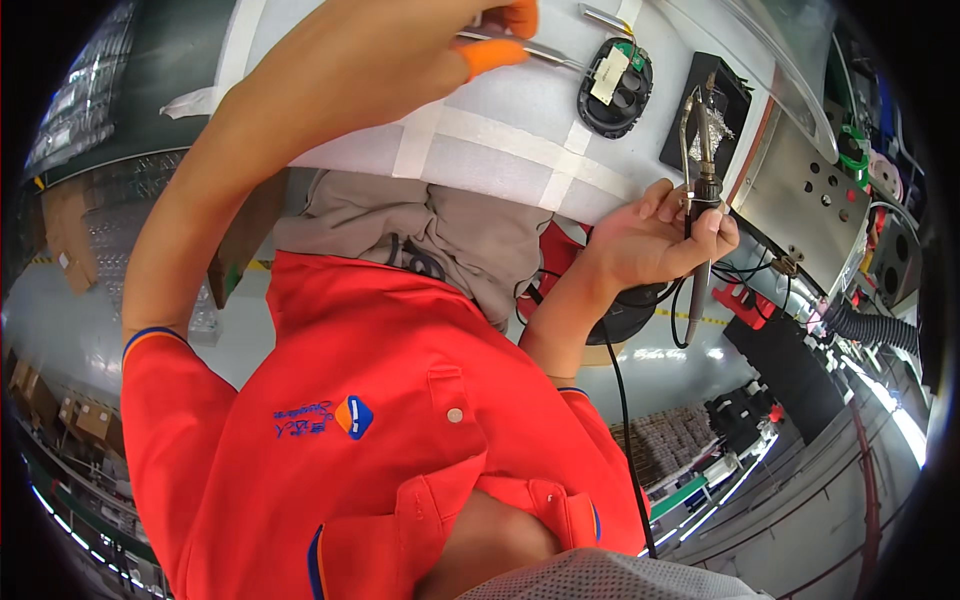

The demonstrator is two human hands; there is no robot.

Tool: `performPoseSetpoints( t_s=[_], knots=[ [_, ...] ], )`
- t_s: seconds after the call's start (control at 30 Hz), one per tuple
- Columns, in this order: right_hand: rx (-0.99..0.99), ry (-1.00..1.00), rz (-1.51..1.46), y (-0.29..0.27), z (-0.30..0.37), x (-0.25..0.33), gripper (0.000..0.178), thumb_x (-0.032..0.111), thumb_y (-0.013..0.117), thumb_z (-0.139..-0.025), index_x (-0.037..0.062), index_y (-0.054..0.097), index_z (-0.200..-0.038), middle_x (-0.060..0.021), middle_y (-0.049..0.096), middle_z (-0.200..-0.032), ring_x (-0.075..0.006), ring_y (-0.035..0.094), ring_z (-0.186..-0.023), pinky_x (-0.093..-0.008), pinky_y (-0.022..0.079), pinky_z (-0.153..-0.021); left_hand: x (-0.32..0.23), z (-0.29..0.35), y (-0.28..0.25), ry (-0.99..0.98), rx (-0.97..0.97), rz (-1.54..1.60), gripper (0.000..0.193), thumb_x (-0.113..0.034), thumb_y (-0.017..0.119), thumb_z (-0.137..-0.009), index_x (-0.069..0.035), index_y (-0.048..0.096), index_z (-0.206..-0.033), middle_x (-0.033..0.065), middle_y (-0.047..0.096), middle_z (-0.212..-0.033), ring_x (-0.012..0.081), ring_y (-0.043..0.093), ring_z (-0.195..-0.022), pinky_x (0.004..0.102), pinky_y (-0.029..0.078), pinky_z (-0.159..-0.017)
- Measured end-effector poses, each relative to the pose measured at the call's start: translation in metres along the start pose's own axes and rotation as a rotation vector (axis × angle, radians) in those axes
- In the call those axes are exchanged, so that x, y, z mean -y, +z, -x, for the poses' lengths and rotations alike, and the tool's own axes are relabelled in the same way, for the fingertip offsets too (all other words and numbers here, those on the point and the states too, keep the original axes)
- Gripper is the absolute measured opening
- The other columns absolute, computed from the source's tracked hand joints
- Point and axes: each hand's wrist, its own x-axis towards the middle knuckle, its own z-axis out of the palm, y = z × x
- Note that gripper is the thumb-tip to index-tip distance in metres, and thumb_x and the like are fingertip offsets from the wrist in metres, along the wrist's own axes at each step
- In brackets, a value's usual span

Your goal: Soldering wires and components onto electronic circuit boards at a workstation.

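My left hand [440, 65], with orange finger cots on its fingertips, is closed on a slim pair of metal tweezers [545, 52]. The tweezers' tips point right, at the edge of a black oval housing [632, 98] lying on the white work surface. Inside that housing sit a white rectangular part [609, 75] and a small green circuit board [630, 55]. My right hand [655, 240] grips a soldering iron [706, 185] by its handle, tip upward, with a thin bent tube running alongside. The iron stands in front of a black tray [680, 135] holding crumpled silvery material.
White tape strips [490, 133] cross the work surface. A metal control box [805, 190] stands to the right, near a curved clear cover [775, 60]. A small metal piece [605, 18] lies beyond the housing. A black cable [622, 420] hangs across my right side.
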Motion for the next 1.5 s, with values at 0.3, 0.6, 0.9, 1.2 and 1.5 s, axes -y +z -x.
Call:
performPoseSetpoints(
  t_s=[0.3, 0.6, 0.9, 1.2, 1.5],
  knots=[
    [-0.017, -0.005, 0.013, 0.002, -0.001, -0.003, 0.009, 0.017, 0.056, -0.091, 0.0129, 0.048, -0.088, -0.0015, 0.052, -0.071, -0.0088, 0.044, -0.054, -0.0226, 0.034, -0.04, 0.027, -0.007, 0.014, 0.243, -0.152, -0.122, 0.016, -0.001, 0.064, -0.082, 0.005, 0.071, -0.095, 0.0152, 0.069, -0.088, 0.0311, 0.064, -0.083, 0.0372, 0.051, -0.074],
    [0.009, 0.014, -0.008, -0.002, -0.002, -0.004, 0.01, 0.017, 0.055, -0.092, 0.013, 0.048, -0.088, -0.0006, 0.051, -0.072, -0.0089, 0.043, -0.054, -0.0226, 0.033, -0.04, 0.027, -0.01, 0.02, 0.256, -0.166, -0.176, 0.019, 0.001, 0.067, -0.077, 0.0, 0.071, -0.095, 0.0114, 0.067, -0.09, 0.0269, 0.064, -0.081, 0.034, 0.053, -0.07],
    [0.007, 0.013, -0.023, 0.002, -0.002, -0.003, 0.011, 0.017, 0.056, -0.092, 0.0123, 0.047, -0.088, -0.0005, 0.05, -0.073, -0.0091, 0.041, -0.053, -0.0227, 0.032, -0.04, 0.049, -0.023, 0.037, 0.75, -0.448, 0.18, 0.015, 0.002, 0.069, -0.074, -0.003, 0.072, -0.089, 0.0097, 0.067, -0.091, 0.0248, 0.065, -0.084, 0.0316, 0.054, -0.07],
    [0.001, 0.021, -0.01, 0.004, -0.002, -0.001, 0.012, 0.018, 0.056, -0.092, 0.0119, 0.047, -0.088, 0.0, 0.049, -0.074, -0.0089, 0.042, -0.054, -0.0225, 0.032, -0.04, 0.036, -0.016, 0.025, 0.464, -0.162, -0.234, 0.019, 0.002, 0.067, -0.074, -0.003, 0.073, -0.091, 0.0096, 0.068, -0.091, 0.0238, 0.065, -0.085, 0.0321, 0.055, -0.072],
    [0.016, 0.13, 0.241, 0.013, 0.011, 0.021, 0.015, 0.013, 0.055, -0.093, 0.0045, 0.045, -0.1, -0.0106, 0.055, -0.073, -0.0134, 0.047, -0.048, -0.0255, 0.037, -0.042, 0.032, -0.019, 0.024, 0.445, -0.087, -0.271, 0.021, 0.002, 0.066, -0.074, -0.003, 0.072, -0.093, 0.0093, 0.067, -0.089, 0.023, 0.063, -0.084, 0.0302, 0.054, -0.068]
  ],
)
